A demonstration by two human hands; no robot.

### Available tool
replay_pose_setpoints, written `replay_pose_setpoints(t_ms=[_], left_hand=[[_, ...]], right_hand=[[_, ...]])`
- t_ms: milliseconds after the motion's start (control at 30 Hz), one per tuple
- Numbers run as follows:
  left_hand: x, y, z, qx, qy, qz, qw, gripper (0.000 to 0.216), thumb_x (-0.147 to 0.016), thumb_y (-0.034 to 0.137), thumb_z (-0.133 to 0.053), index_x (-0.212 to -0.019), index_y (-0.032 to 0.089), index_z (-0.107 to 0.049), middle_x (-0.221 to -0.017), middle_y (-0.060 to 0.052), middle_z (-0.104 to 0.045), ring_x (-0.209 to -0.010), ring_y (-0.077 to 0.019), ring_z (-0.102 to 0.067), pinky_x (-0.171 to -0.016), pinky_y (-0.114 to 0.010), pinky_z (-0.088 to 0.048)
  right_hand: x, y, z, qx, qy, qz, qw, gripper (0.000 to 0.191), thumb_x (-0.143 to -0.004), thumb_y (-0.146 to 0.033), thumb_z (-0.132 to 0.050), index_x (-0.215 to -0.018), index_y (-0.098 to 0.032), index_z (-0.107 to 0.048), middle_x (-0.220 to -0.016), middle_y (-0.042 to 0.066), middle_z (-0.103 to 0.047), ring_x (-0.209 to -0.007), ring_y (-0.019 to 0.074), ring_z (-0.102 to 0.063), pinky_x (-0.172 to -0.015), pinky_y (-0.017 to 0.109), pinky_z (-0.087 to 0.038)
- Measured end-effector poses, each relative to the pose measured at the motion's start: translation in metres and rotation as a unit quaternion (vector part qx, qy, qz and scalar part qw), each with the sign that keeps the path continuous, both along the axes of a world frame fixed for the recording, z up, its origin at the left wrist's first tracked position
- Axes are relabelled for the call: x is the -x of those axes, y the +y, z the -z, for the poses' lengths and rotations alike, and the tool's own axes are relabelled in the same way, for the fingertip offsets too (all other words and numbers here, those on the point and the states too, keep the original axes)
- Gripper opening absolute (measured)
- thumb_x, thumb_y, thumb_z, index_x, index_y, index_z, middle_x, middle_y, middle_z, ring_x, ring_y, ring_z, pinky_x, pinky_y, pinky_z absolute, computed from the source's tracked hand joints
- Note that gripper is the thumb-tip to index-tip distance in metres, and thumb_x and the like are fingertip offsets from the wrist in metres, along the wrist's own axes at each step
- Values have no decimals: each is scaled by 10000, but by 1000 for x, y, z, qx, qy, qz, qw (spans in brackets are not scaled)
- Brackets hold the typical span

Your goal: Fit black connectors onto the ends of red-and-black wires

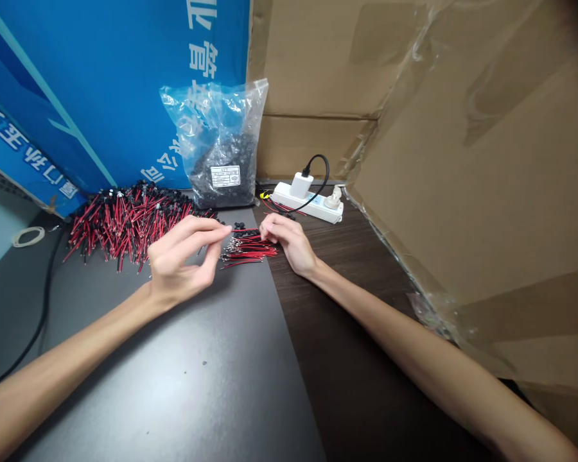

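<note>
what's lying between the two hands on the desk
In the head view, a small bundle of red and black wires lies between the left hand and the right hand, whose fingers touch it.

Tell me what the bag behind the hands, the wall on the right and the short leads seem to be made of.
Bag: thin clear plastic film, glossy, going by its wrinkles and glare. Right wall: brown cardboard, matte, with creases and a loose clear film over part of it. Short leads: red and black plastic-looking insulation with shiny, probably metal, tips.
</note>
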State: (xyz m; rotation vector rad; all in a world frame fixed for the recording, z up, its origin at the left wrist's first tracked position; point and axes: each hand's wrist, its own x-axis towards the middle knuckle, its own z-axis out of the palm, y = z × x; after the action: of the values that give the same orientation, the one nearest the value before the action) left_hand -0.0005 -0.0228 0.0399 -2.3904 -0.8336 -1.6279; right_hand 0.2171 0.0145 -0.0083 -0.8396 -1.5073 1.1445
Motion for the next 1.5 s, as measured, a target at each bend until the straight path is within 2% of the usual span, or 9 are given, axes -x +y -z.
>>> replay_pose_setpoints(t_ms=[100, 233, 300, 400, 533, 667, 867, 1133, 1500], left_hand=[[9, 9, -6, 17, -20, -15, 1000, 182, -829, 85, -668, -942, 207, -743, -918, -32, -748, -811, -159, -693, -754, -309, -563], [25, 28, -13, 181, -73, -89, 977, 133, -856, 165, -586, -849, 203, -713, -853, -26, -703, -740, -160, -624, -673, -310, -508], [32, 35, -15, 272, -40, -124, 953, 134, -827, 184, -577, -818, 193, -711, -760, -14, -676, -634, -148, -566, -612, -302, -465], [36, 40, -14, 345, 71, -155, 923, 174, -798, 188, -555, -804, 180, -729, -717, -20, -661, -612, -159, -542, -629, -315, -456], [36, 43, -6, 297, 218, -166, 915, 286, -857, 184, -475, -908, 158, -755, -846, -81, -680, -805, -232, -604, -775, -383, -493], [35, 44, 4, 234, 262, -163, 922, 366, -962, 226, -402, -1163, 126, -691, -1060, -138, -670, -1036, -292, -583, -902, -440, -497], [23, 37, 12, 203, 297, -91, 929, 329, -994, 224, -415, -1204, 128, -650, -1148, -146, -653, -1047, -289, -562, -941, -472, -495], [15, 33, 27, 223, 366, -3, 903, 480, -960, 75, -372, -1378, 164, -590, -1366, -119, -631, -1099, -284, -537, -933, -467, -471], [13, 35, 32, 248, 263, -23, 932, 260, -972, 197, -482, -1057, 145, -722, -1029, -104, -725, -963, -255, -576, -891, -420, -483]], right_hand=[[2, -1, -1, -31, -27, 25, 999, 244, -903, -357, -528, -713, -205, -548, -741, 3, -553, -691, 150, -474, -685, 308, -377], [8, -10, -5, -130, -143, 45, 980, 127, -899, -313, -593, -843, -205, -629, -837, 28, -632, -797, 182, -531, -737, 327, -415], [10, -12, -5, -169, -186, 40, 967, 85, -845, -234, -640, -925, -208, -646, -880, 33, -654, -841, 195, -547, -773, 338, -439], [11, -13, -2, -183, -217, 25, 959, 241, -791, -146, -640, -1024, -209, -640, -941, 40, -675, -900, 209, -576, -831, 360, -471], [9, -11, 2, -174, -247, 24, 953, 315, -771, -122, -651, -1071, -217, -631, -972, 36, -698, -946, 227, -600, -902, 405, -465], [9, -11, 3, -158, -275, 35, 948, 314, -789, -128, -663, -1085, -230, -635, -974, 27, -725, -965, 238, -620, -934, 440, -438], [10, -9, 5, -148, -216, 20, 965, 251, -814, -133, -622, -1052, -211, -636, -888, 25, -710, -880, 202, -650, -899, 402, -477], [11, -10, 4, -115, -181, -6, 977, 240, -785, -157, -615, -1021, -204, -624, -822, 10, -670, -785, 168, -643, -834, 356, -522], [12, -12, 0, -138, -191, -17, 972, 267, -741, -118, -583, -994, -167, -654, -857, 36, -664, -781, 163, -633, -789, 330, -528]])
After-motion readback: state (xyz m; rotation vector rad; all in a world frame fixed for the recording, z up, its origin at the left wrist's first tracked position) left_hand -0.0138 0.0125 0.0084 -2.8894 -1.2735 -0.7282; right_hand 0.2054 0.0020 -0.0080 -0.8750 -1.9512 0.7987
